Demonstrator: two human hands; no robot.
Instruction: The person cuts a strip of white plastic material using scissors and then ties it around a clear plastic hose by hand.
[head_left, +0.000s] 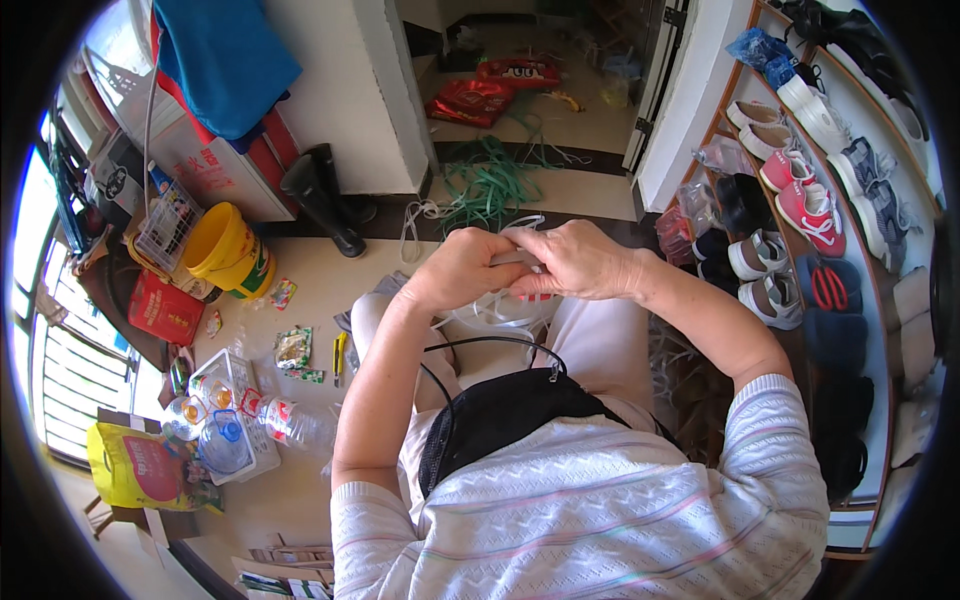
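Observation:
A length of white plastic strapping is pinched between the fingers of my left hand and my right hand. The two hands meet in front of me, above my knees, and their fingers hide much of the strap. Loose loops of white strapping hang between my legs below the hands. Just beyond them, a tangled heap of green plastic strapping lies on the floor by the doorway. Some white strands lie beside that heap.
On the left floor are a yellow utility knife, small packets, a white basket with plastic bottles and a yellow bucket. Black rubber boots stand near the wall. Right stands a shoe rack; red bags lie beyond the doorway.

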